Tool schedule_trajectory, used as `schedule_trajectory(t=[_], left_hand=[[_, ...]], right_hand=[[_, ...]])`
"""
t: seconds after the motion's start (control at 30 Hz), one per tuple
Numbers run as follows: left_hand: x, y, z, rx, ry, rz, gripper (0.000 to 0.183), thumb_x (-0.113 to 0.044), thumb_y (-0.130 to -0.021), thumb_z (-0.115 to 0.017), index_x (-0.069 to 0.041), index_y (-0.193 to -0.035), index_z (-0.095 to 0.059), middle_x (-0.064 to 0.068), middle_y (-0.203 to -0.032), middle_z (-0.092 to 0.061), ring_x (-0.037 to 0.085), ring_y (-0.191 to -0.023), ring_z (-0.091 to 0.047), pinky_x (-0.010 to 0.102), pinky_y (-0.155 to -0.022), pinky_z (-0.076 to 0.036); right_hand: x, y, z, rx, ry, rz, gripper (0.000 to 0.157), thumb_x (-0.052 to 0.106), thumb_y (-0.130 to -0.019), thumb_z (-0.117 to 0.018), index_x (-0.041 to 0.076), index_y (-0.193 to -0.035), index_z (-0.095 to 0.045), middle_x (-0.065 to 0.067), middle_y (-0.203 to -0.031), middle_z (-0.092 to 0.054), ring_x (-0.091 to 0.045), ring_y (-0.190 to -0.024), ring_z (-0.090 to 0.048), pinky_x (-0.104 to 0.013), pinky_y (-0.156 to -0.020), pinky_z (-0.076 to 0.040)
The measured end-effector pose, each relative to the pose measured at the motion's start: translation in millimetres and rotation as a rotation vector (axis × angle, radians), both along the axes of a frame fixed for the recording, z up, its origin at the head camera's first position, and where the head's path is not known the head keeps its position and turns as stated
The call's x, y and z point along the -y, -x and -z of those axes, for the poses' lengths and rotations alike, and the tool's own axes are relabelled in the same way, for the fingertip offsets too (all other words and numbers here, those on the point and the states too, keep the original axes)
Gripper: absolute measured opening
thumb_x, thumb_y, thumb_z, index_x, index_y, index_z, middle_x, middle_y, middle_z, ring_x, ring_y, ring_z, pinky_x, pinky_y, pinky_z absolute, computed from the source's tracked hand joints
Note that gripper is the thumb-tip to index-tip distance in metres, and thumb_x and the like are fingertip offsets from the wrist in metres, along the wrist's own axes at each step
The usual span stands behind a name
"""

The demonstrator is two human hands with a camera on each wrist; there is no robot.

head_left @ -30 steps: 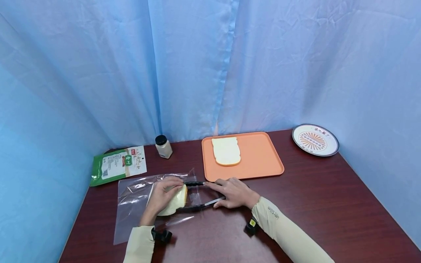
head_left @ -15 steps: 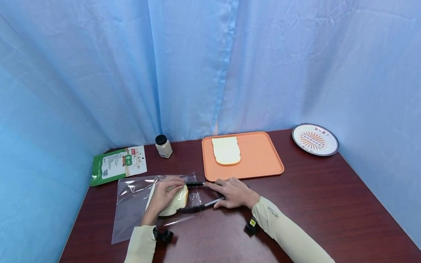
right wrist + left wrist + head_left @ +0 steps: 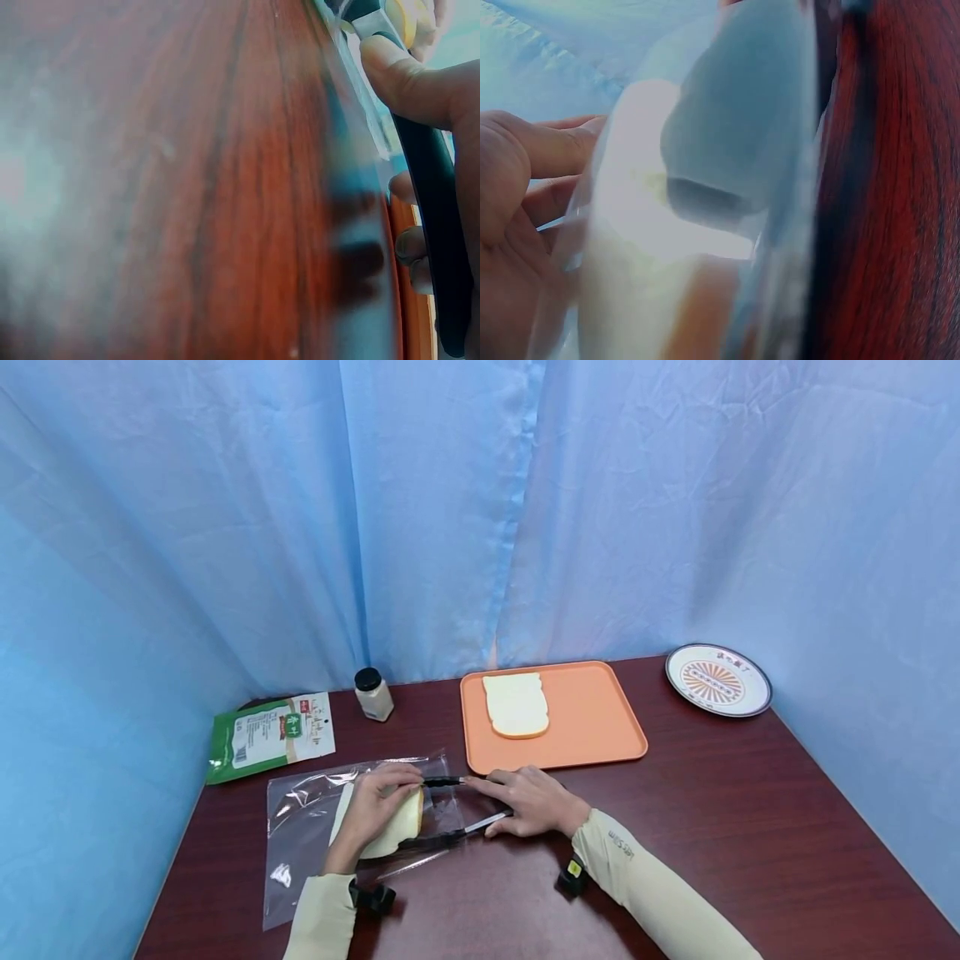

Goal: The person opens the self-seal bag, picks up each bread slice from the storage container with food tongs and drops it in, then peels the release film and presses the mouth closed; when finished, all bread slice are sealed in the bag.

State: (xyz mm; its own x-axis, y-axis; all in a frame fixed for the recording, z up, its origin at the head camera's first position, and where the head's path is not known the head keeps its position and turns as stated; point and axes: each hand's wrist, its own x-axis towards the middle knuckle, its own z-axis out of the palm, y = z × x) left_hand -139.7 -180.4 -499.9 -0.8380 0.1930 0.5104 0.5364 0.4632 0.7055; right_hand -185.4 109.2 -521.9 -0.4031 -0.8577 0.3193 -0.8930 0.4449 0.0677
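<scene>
In the head view a slice of bread [image 3: 401,827] lies in a clear plastic bag [image 3: 288,847] at the left front of the table. My left hand [image 3: 378,802] rests over the bread, thumb and fingers pinching near its far right corner. The left wrist view shows shiny film across the bread [image 3: 626,285]. My right hand [image 3: 528,802] holds a pair of black-tipped metal tongs [image 3: 487,822], arms spread. One black tip reaches the left fingertips, the other the bread's near side. In the right wrist view the thumb lies on the tongs' dark handle [image 3: 431,202].
Behind the hands, an orange tray [image 3: 592,718] carries another slice of bread [image 3: 517,706]. A patterned plate [image 3: 716,681] is at the far right. A black-capped jar [image 3: 373,695] and a green-and-white packet [image 3: 270,737] stand back left. Blue curtains [image 3: 435,527] enclose the table.
The bag's loose film has shifted, and its near left corner lies slightly closer to the front. Bread and tong tips moved a little left. Both hands stay almost where they were.
</scene>
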Motion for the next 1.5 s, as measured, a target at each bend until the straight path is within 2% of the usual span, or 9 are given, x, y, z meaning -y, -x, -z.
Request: schedule_trajectory(t=[0.27,0.37,0.57,0.77,0.9,1.03,1.17,1.3,1.5], left_hand=[[0.4,-0.6,-0.5,0.037,0.014,-0.013,0.012,0.004,-0.083,-0.075,-0.003,-0.091,-0.079,0.014,-0.100,-0.077,0.031,-0.100,-0.071,0.030,-0.091,-0.056],[1.7,0.4,-0.1,0.020,0.002,-0.009,0.011,0.004,-0.082,-0.075,-0.002,-0.090,-0.079,0.015,-0.099,-0.077,0.032,-0.099,-0.071,0.027,-0.092,-0.055],[4.2,3.0,0.8,-0.027,-0.021,-0.005,0.009,0.006,-0.081,-0.076,0.003,-0.089,-0.078,0.015,-0.096,-0.077,0.034,-0.096,-0.071,0.012,-0.093,-0.050],[4.3,1.0,-0.5,0.018,-0.028,0.004,0.010,0.004,-0.082,-0.075,0.002,-0.091,-0.078,0.015,-0.098,-0.077,0.033,-0.099,-0.070,0.007,-0.092,-0.048],[3.1,-1.5,-1.5,0.051,-0.015,0.001,0.010,0.004,-0.082,-0.075,0.000,-0.091,-0.079,0.014,-0.100,-0.077,0.033,-0.102,-0.070,0.009,-0.092,-0.049],[1.7,-2.9,-2.2,0.065,0.006,-0.002,0.011,0.004,-0.082,-0.075,-0.001,-0.091,-0.079,0.012,-0.101,-0.077,0.032,-0.102,-0.070,0.016,-0.093,-0.052],[0.7,-2.7,-1.2,0.057,0.019,-0.001,0.011,0.002,-0.083,-0.075,-0.003,-0.091,-0.079,0.011,-0.101,-0.077,0.029,-0.101,-0.070,0.023,-0.091,-0.055],[-0.4,-1.8,-0.5,0.055,0.019,0.003,0.011,0.001,-0.082,-0.076,-0.004,-0.092,-0.079,0.010,-0.101,-0.077,0.027,-0.100,-0.071,0.024,-0.091,-0.055],[0.8,-0.8,-1.8,0.039,0.045,-0.018,0.012,0.002,-0.082,-0.076,-0.004,-0.092,-0.079,0.010,-0.101,-0.077,0.030,-0.103,-0.071,0.037,-0.093,-0.057]], right_hand=[[1.9,0.8,1.4,-0.002,-0.002,0.000,0.084,0.070,-0.081,-0.066,0.020,-0.146,-0.051,0.003,-0.094,-0.064,-0.011,-0.052,-0.045,-0.025,-0.047,-0.039],[-0.2,0.3,2.1,0.000,-0.005,0.005,0.084,0.071,-0.081,-0.065,0.021,-0.147,-0.051,0.004,-0.096,-0.064,-0.010,-0.053,-0.045,-0.025,-0.047,-0.040],[-5.5,0.1,3.9,0.022,-0.018,0.001,0.085,0.072,-0.082,-0.063,0.022,-0.149,-0.048,0.004,-0.104,-0.066,-0.009,-0.056,-0.047,-0.024,-0.050,-0.043],[-3.9,0.8,1.9,0.013,0.013,-0.049,0.085,0.069,-0.081,-0.067,0.020,-0.149,-0.049,0.004,-0.108,-0.067,-0.009,-0.057,-0.049,-0.024,-0.050,-0.043],[-0.6,2.0,0.7,0.001,0.008,-0.065,0.085,0.068,-0.080,-0.068,0.020,-0.148,-0.050,0.003,-0.106,-0.067,-0.008,-0.055,-0.044,-0.023,-0.048,-0.040],[2.8,3.5,1.4,-0.005,-0.006,-0.058,0.085,0.069,-0.081,-0.067,0.020,-0.147,-0.050,0.003,-0.101,-0.065,-0.007,-0.053,-0.041,-0.023,-0.046,-0.038],[6.1,4.1,0.4,0.005,-0.011,-0.042,0.083,0.070,-0.082,-0.066,0.020,-0.147,-0.050,0.004,-0.096,-0.064,-0.007,-0.051,-0.039,-0.023,-0.045,-0.037],[7.5,4.3,0.7,0.016,-0.017,-0.015,0.083,0.072,-0.083,-0.063,0.020,-0.147,-0.050,0.003,-0.099,-0.065,-0.007,-0.051,-0.040,-0.022,-0.045,-0.037],[4.6,3.1,2.7,0.017,-0.013,-0.012,0.083,0.072,-0.082,-0.063,0.021,-0.147,-0.050,0.003,-0.101,-0.065,-0.008,-0.053,-0.043,-0.023,-0.046,-0.039]])
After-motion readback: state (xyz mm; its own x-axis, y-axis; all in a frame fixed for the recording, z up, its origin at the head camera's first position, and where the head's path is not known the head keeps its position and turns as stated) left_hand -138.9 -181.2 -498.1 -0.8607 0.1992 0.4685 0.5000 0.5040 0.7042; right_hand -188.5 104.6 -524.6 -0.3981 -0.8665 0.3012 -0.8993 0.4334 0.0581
